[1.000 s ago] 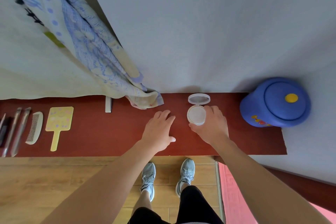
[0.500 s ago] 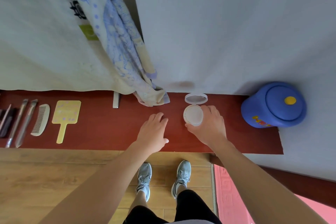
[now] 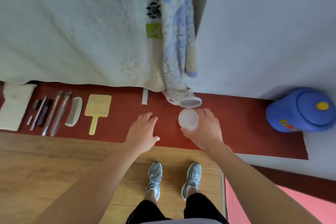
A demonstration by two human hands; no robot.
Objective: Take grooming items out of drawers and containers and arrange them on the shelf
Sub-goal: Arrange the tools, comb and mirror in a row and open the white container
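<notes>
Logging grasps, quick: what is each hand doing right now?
Left hand: open, holding nothing.
Right hand: grips the round white plastic compact with its lid flipped open.

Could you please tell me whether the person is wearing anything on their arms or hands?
Nothing is worn that shows. The left hand and right hand are bare, with no gloves, rings or watch visible. The left forearm and right forearm are uncovered down to the picture's bottom edge, and no sleeve comes into view.
</notes>
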